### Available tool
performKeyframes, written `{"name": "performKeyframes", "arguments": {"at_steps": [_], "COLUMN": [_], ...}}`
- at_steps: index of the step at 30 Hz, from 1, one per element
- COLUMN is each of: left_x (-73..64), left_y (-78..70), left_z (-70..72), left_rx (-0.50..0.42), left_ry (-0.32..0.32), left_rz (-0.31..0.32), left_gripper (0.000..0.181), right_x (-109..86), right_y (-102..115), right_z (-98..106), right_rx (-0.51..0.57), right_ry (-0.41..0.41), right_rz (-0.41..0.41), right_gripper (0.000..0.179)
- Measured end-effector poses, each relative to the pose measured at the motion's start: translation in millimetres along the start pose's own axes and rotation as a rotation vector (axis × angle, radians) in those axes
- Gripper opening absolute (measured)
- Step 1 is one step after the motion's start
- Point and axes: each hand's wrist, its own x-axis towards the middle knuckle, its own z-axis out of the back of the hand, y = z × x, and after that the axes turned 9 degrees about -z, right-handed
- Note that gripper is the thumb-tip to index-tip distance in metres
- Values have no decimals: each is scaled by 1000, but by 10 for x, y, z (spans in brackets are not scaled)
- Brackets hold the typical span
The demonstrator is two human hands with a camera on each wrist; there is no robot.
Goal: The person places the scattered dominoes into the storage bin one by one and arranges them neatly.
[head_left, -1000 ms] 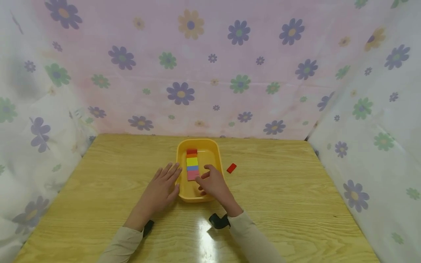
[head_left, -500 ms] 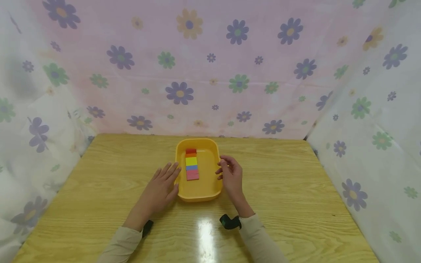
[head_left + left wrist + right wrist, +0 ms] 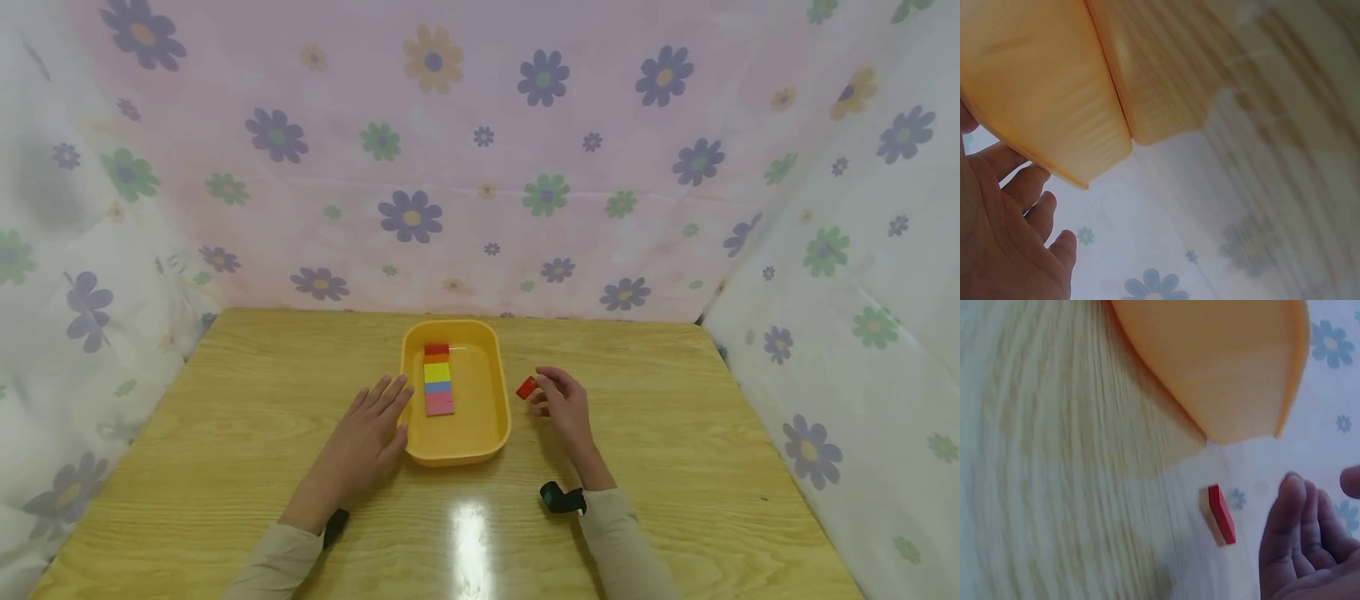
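Note:
A yellow plastic tray [image 3: 480, 433] stands on the table. Along its left side lies a row of flat blocks: red, orange, yellow [image 3: 437, 372], blue and pink [image 3: 439, 404]. My left hand [image 3: 367, 437] rests on the tray's left rim with its fingers extended; in the left wrist view the fingertips touch the rim. Right of the tray, a loose red block [image 3: 1221, 514] lies on the table. My right hand [image 3: 566, 408] hovers beside it, fingers bent and thumb apart. The right wrist view shows a gap between the fingers [image 3: 1291, 506] and that block.
The wood-grain table [image 3: 675, 467] extends around the tray on every side. A flower-print curtain [image 3: 480, 167] hangs behind it and along both sides. Dark wrist-worn devices [image 3: 562, 498] sit by the sleeves.
My right hand has come out of the tray, crossed its right rim and moved right to the loose red block. The left hand stays on the left rim.

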Motion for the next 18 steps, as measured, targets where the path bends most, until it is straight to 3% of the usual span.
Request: {"name": "performKeyframes", "arguments": {"at_steps": [5,18], "left_x": [-4,-1], "left_y": [7,-35], "left_z": [-18,25], "left_rx": [6,8], "left_ry": [-15,-15], "left_rz": [-5,-6], "left_gripper": [55,55], "right_x": [82,374], "right_y": [-32,-14], "right_z": [134,330], "right_rx": [-104,-404], "right_ry": [62,271], "right_rz": [-16,207], "right_gripper": [31,35]}}
